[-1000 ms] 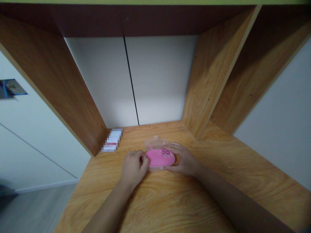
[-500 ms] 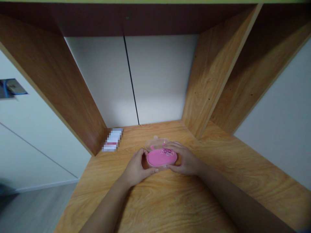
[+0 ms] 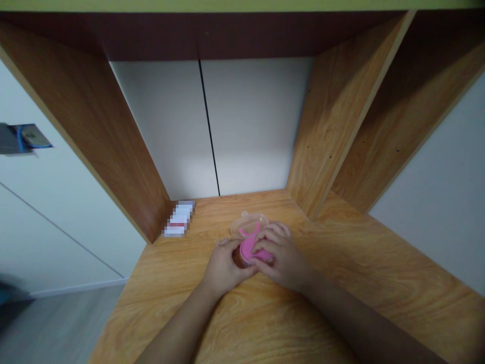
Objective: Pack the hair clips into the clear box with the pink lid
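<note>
A small oval case with a pink top surface and a clear rim stands on the wooden desktop. Its transparent lid is swung back behind it, with a pink strip showing through. My left hand curves round the case's left side, thumb in front and fingers behind, gripping it. Over the right half of the case lies my right hand, its fingers bent and drawn together against the pink surface. Whatever is between those fingertips is hidden, and the right end of the case is covered.
A blurred-out white card or packet lies at the back left, against a wooden side panel. Upright wooden dividers rise on the right. A white back panel closes the rear, and a shelf overhangs above.
My right hand has moved from the case's right edge onto its pink top, covering the small rings seen there before. My left hand keeps its hold. The view has shifted slightly.
</note>
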A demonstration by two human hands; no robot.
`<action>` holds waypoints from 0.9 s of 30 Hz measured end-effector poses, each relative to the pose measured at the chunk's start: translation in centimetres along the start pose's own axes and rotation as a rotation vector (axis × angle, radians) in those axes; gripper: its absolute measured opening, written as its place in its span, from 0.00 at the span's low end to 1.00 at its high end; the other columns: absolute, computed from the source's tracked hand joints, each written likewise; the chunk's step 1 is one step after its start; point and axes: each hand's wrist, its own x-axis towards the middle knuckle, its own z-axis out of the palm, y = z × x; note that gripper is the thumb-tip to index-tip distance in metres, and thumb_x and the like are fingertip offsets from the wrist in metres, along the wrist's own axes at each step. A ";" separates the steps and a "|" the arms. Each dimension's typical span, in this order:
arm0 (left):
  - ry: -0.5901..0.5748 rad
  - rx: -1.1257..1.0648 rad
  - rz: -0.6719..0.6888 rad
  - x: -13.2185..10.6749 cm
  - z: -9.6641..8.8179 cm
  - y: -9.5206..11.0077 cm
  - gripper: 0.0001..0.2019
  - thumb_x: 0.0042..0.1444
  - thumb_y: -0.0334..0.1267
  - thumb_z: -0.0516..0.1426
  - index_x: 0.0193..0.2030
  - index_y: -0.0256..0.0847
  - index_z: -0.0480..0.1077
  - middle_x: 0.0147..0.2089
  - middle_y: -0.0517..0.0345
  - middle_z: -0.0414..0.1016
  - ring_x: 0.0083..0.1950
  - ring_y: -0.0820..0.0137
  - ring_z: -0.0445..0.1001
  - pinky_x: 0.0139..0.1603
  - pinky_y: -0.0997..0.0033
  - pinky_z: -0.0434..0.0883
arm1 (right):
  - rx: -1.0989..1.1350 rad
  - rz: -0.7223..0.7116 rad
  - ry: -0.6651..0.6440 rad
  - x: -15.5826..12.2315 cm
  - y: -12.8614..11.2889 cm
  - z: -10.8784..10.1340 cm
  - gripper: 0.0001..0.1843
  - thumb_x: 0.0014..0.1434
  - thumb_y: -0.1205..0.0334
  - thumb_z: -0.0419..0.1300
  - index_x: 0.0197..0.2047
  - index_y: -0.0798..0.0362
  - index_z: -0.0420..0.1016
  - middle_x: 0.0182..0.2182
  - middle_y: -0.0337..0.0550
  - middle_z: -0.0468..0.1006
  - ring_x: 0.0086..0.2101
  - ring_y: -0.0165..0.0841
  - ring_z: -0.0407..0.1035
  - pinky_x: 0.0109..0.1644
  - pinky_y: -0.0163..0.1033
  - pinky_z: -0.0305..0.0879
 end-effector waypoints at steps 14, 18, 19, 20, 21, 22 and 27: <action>0.025 0.092 -0.029 0.0 0.2 0.9 0.15 0.46 0.46 0.67 0.39 0.42 0.77 0.37 0.51 0.81 0.39 0.59 0.78 0.43 0.64 0.72 | 0.012 0.046 0.049 0.0 -1.8 2.0 0.07 0.58 0.64 0.65 0.29 0.50 0.72 0.28 0.38 0.78 0.39 0.37 0.67 0.50 0.47 0.58; 0.017 0.049 -0.021 0.1 0.3 0.6 0.16 0.45 0.43 0.68 0.41 0.42 0.78 0.38 0.52 0.81 0.40 0.59 0.78 0.44 0.64 0.72 | -0.013 0.061 0.065 -0.1 -1.9 2.4 0.09 0.60 0.64 0.64 0.29 0.51 0.70 0.29 0.39 0.78 0.38 0.37 0.67 0.50 0.48 0.58; 0.013 0.039 -0.019 0.1 0.3 0.5 0.16 0.45 0.43 0.68 0.41 0.42 0.78 0.38 0.52 0.81 0.40 0.59 0.78 0.44 0.64 0.72 | -0.013 0.059 0.065 -0.1 -1.9 2.4 0.09 0.61 0.64 0.63 0.29 0.51 0.70 0.29 0.39 0.78 0.38 0.37 0.67 0.50 0.48 0.58; 0.009 0.028 -0.017 0.1 0.4 0.4 0.17 0.45 0.43 0.68 0.42 0.43 0.78 0.38 0.53 0.81 0.40 0.59 0.78 0.44 0.64 0.72 | -0.009 0.055 0.070 -0.1 -2.0 2.4 0.09 0.61 0.63 0.63 0.29 0.51 0.71 0.29 0.39 0.77 0.38 0.37 0.67 0.51 0.48 0.58; 0.004 0.017 -0.017 0.1 0.4 0.3 0.16 0.45 0.43 0.68 0.41 0.43 0.77 0.38 0.53 0.81 0.40 0.60 0.78 0.44 0.65 0.72 | -0.004 0.053 0.083 -0.2 -2.0 2.4 0.08 0.62 0.63 0.62 0.30 0.51 0.71 0.29 0.39 0.77 0.37 0.37 0.67 0.51 0.48 0.58; 0.002 0.008 -0.018 0.2 0.5 0.3 0.15 0.45 0.43 0.68 0.41 0.42 0.77 0.37 0.54 0.81 0.39 0.60 0.78 0.44 0.65 0.72 | 0.002 0.052 0.103 -0.2 -2.1 2.4 0.08 0.63 0.63 0.62 0.30 0.51 0.71 0.29 0.39 0.77 0.37 0.37 0.67 0.51 0.48 0.58; 0.001 0.000 -0.010 0.2 0.5 0.1 0.13 0.46 0.43 0.68 0.38 0.41 0.76 0.35 0.54 0.80 0.37 0.62 0.76 0.41 0.67 0.71 | -0.006 -0.007 0.188 -0.1 -2.4 2.2 0.08 0.64 0.63 0.62 0.32 0.51 0.71 0.28 0.37 0.77 0.36 0.35 0.66 0.50 0.46 0.57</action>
